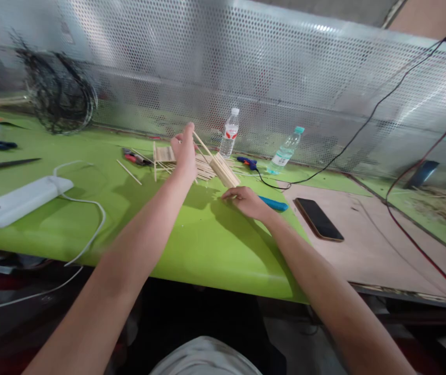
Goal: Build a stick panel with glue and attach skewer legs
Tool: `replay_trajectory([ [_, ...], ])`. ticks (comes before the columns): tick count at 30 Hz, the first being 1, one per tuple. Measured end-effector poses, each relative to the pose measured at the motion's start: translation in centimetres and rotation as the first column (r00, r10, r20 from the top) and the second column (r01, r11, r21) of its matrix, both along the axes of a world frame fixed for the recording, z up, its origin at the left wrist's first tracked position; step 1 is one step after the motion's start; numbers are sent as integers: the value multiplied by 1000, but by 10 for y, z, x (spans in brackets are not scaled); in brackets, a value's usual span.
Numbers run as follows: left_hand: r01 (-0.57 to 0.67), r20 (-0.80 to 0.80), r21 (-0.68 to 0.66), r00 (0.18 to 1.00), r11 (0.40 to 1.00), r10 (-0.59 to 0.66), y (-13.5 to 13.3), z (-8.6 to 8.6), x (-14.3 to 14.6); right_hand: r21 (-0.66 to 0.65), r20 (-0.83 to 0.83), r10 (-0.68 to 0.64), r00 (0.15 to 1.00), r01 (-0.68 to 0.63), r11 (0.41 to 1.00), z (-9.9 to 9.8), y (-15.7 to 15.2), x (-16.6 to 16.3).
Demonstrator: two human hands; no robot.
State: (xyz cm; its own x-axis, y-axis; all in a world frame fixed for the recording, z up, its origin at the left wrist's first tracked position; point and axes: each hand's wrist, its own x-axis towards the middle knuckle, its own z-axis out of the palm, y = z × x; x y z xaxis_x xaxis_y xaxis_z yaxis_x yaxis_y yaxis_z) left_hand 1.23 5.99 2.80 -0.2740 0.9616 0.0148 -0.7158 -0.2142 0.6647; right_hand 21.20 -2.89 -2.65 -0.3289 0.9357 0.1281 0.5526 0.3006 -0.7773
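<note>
Left hand (pixel 186 153): pinches the far end of the stick piece (pixel 225 172).
Right hand (pixel 244 200): bent fingers by its near end; can't tell if gripping.
Stick piece: tilted between both hands, at the green table (pixel 207 255).

Pale sticks (pixel 205 166) on green tabletop (pixel 191 245)

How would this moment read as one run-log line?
Left hand: at upper end of wooden-stick assembly; right hand: at its lower end; assembly: tilted; nearby: glue gun, smartphone
</note>
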Motion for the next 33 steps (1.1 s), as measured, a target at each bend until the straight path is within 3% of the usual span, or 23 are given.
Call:
replay_trajectory([
  [3,-53,-78,10,995,999,54,3,-3,0,68,139,21,990,-31,997,-2,3,4],
  [10,49,14,-60,999,997,-48,1,-3,-3,147,126,-88,988,69,987,-2,9,12],
  [16,263,103,-72,962,962,-255,-11,7,-9,189,194,-95,976,58,980,1,5,8],
  [20,373,169,49,911,927,-375,-20,9,-13,197,179,-102,979,66,978,-2,4,7],
  [23,359,204,129,903,924,-379,-27,11,-16,189,141,-82,987,55,980,-4,4,7],
  [33,310,212,92,922,946,-323,-35,9,-22,208,104,-55,993,32,978,-8,6,5],
])
